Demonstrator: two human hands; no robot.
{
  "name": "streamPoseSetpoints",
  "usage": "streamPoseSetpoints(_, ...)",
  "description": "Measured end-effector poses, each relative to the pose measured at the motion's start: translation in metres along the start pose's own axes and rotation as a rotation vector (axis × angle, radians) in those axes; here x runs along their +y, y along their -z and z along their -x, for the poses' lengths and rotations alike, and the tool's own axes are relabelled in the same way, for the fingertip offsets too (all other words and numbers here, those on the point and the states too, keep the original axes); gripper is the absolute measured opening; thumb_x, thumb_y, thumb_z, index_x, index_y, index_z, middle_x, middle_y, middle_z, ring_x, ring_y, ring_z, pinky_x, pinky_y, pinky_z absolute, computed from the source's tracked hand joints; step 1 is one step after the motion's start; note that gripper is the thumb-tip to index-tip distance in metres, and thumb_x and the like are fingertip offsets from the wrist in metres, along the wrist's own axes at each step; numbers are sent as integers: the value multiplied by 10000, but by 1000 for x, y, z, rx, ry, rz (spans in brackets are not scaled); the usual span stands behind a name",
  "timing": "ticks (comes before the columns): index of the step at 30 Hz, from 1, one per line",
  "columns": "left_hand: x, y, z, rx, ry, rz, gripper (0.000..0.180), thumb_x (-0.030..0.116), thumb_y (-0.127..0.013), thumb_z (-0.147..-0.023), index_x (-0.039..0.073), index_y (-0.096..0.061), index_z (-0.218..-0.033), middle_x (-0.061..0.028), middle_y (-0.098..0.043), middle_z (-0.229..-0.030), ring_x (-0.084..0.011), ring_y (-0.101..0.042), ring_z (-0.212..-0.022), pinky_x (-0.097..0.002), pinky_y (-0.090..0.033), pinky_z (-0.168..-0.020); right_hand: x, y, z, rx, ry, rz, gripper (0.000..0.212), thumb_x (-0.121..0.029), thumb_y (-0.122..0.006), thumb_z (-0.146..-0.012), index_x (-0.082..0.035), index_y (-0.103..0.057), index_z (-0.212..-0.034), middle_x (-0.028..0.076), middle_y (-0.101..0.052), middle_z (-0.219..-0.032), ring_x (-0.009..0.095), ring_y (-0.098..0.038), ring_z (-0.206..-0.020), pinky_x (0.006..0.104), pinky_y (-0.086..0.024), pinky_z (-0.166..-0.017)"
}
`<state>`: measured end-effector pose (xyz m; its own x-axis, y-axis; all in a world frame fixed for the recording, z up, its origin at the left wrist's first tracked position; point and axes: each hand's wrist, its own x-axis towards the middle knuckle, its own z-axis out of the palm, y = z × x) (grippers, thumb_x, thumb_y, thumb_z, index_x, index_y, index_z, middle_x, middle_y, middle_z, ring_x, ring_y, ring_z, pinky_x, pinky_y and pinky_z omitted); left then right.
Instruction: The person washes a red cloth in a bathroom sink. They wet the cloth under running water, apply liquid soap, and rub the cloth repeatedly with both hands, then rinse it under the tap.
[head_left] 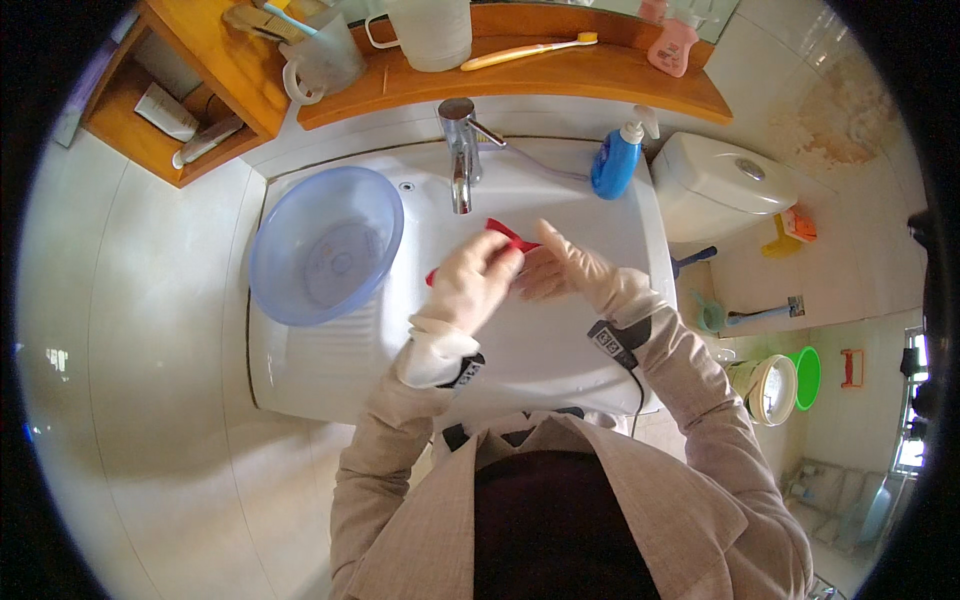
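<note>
Both of my hands are over the white sink, just in front of the chrome faucet [460, 160], and appear to wear pale, thin gloves. My left hand [472, 285] is closed on a red cloth [512, 237]; parts of it stick out above the fingers and at the hand's left side. Close by on the right, my right hand [575, 268] has its thumb raised and its fingers stretched toward the left hand. It seems to hold nothing, though the left hand and the cloth are very near its fingers.
A translucent blue basin [285, 290] rests on the sink's left side. At the back right corner stands a blue pump bottle [616, 165]. Above runs a wooden shelf [400, 88] with mugs, a toothbrush [530, 50] and a pink bottle [672, 48]. A toilet tank [715, 175] adjoins the right.
</note>
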<state>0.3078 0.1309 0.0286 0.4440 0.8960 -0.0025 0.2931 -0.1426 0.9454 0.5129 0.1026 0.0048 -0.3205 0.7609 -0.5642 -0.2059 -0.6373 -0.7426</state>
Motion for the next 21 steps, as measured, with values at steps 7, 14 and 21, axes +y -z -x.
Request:
streamPoseSetpoints(7,-4,-10,30,-284,82,-126,534,485,-614,-885,-13,-651,-1073,-183,-697,-942,-312,-607,-1080,-410,-367,-1054,8,-8,3,-13,267,-34,413,-167,-605,-932,-19,-519,-1307,124,-620,-1221,240,-633,-1069,365,-548,-901)
streamPoseSetpoints(14,-51,2,13,-298,535,936,812,768,-410,-865,68,-563,-1248,-108,-656,-1075,-242,-600,-1061,-408,-421,-1025,1,-14,12,-143,248,-327,540,-120,-640,-896,-42,-429,-1387,148,-582,-1285,257,-595,-1149,400,-492,-1008)
streamPoseSetpoints(21,-36,-1,6,120,-35,1247,350,27,-571,-934,96,-511,-1272,-96,-596,-1219,-223,-609,-1074,-383,-506,-905,11,-11,15,-24,303,-155,507,-170,-588,-937,-7,-428,-1389,133,-590,-1270,235,-603,-1128,374,-480,-991)
